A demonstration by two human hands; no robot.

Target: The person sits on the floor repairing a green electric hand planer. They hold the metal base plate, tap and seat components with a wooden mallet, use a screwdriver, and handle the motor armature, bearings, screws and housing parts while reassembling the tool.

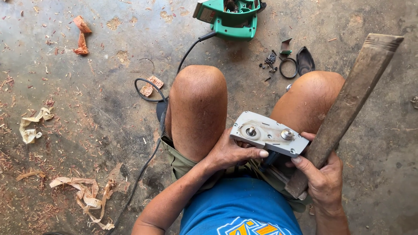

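I sit with both knees up over a concrete floor. My left hand [230,153] grips a grey metal housing plate [266,134] from below; the plate carries a small shaft at its left end and a round pulley at its right. My right hand [322,176] is closed around a long weathered wooden block [348,104] that slants up to the right, and its fingertips also touch the plate's right end. A dark part shows under the plate, between the two hands.
A green power tool body [230,17] lies ahead, its black cord [148,161] running back past my left knee. Small screws [270,60], a black ring [288,68] and a dark cover [305,61] lie by my right knee. Wood shavings and paper scraps [85,193] litter the floor at left.
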